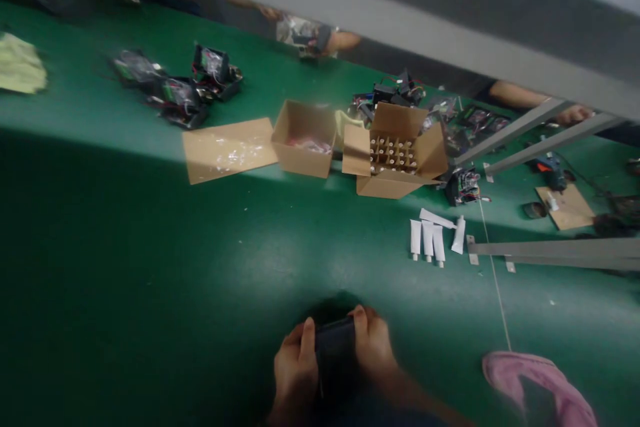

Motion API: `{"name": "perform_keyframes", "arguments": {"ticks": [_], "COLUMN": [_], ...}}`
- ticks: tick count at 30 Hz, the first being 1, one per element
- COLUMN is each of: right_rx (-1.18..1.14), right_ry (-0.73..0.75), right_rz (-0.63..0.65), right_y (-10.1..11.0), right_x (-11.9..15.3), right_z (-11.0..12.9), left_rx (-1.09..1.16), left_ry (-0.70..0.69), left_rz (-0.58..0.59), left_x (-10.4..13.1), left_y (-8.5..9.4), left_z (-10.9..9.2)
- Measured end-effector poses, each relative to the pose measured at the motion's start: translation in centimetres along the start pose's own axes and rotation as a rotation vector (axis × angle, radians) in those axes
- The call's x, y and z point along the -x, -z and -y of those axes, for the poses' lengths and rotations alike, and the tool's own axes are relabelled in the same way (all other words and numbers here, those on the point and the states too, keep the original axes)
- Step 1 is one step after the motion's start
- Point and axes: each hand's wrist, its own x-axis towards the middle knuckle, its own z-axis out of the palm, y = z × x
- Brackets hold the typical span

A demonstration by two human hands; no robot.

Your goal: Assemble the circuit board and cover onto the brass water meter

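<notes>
A dark, boxy object (336,353) is held between my two hands at the bottom centre, just above the green surface. My left hand (296,367) grips its left side, with the thumb along the edge. On the right side my right hand (374,343) is closed round it, thumb on top. Its lower part fades into shadow, so I cannot make out what it is. Several white tubes (428,240) lie beyond my right hand.
An open carton with dividers (395,185), another open carton (305,161) and a cardboard sheet (227,147) stand across the middle. Black device parts (183,97) lie behind. Metal frame legs (555,248) cross the right, above a pink cloth item (545,373). Other people's hands show beyond a grey beam.
</notes>
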Motion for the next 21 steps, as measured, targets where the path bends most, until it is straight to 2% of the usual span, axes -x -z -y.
{"name": "perform_keyframes", "arguments": {"ticks": [6, 13, 16, 21], "right_rx": [0.003, -0.253, -0.366, -0.32], "right_ry": [-0.017, -0.129, -0.14, 0.065], "right_rz": [-0.002, 0.001, -0.115, -0.233], "right_y": [0.4, 0.9, 1.4, 0.9], "right_x": [0.3, 1.5, 3.5, 8.5], "right_z": [0.3, -0.3, -1.2, -2.0], "left_rx": [-0.023, -0.025, -0.016, -0.008], "left_ry": [0.022, -0.149, -0.175, -0.211], "left_rz": [-0.014, -0.002, -0.013, -0.026], "left_x": [0.0, 1.0, 1.6, 2.6], "left_y": [-0.1, 0.1, 0.0, -0.1], "left_z": [0.1, 1.0, 1.2, 1.5]}}
